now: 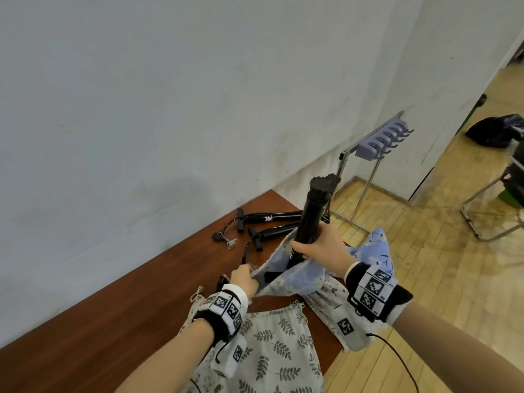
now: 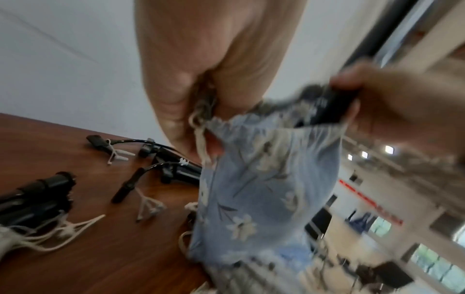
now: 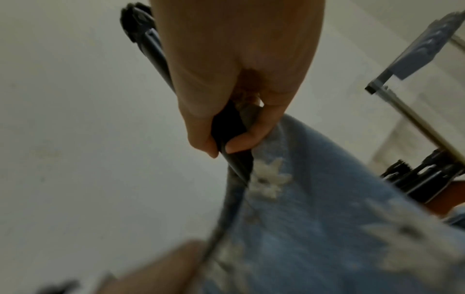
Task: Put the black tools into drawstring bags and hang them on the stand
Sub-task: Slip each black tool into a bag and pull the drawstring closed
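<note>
Above the brown wooden table (image 1: 119,302), my right hand (image 1: 320,248) grips the long black tube-shaped tool (image 1: 307,222) upright, lower end inside the blue floral drawstring bag (image 1: 297,279); left-wrist view, my left hand (image 2: 201,83) pinches its rim; right-wrist view, fingers (image 3: 241,143) wrap the shaft.

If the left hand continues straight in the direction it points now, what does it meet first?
Probably the black pump that the right hand holds in the blue bag, whose rim the left hand pinches; depth is unclear.

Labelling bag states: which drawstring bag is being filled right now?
The blue floral bag, lifted off the table with a black tool standing in its mouth. The leaf-print bag lies flat on the table.
</note>
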### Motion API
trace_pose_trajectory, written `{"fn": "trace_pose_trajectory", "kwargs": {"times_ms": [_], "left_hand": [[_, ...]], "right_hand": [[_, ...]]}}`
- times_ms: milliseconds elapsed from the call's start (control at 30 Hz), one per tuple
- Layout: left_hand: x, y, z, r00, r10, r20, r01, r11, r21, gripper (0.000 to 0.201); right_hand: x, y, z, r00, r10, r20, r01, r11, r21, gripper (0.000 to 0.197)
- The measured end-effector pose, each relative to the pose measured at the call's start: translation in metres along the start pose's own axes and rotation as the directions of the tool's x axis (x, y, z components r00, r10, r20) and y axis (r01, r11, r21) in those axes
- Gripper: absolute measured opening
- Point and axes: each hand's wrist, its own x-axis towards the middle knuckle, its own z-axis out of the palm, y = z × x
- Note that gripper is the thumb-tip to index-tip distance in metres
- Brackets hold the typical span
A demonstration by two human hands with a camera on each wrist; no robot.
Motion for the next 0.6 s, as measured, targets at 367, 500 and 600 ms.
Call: {"fn": "trace_pose_trajectory", "kwargs": {"times_ms": [367,500,600], "left_hand": [[-0.030,0.080,-0.090,0.963,0.220,0.152,-0.127,0.877,-0.464,0.038],[-0.023,0.078,-0.094,0.961,0.158,0.227,-0.119,0.978,-0.174,0.039],[-0.013,0.067,-0.098,0.969,0.064,0.239,-0.042,0.994,-0.099,0.025]], "right_hand": [[-0.012,0.032,-0.010,0.980,0.078,0.186,0.026,0.865,-0.501,0.041],[-0.018,0.026,-0.017,0.939,0.196,0.281,-0.040,0.878,-0.477,0.041],[-0.004,0.022,-0.028,0.919,0.247,0.308,-0.047,0.842,-0.537,0.025]]}}
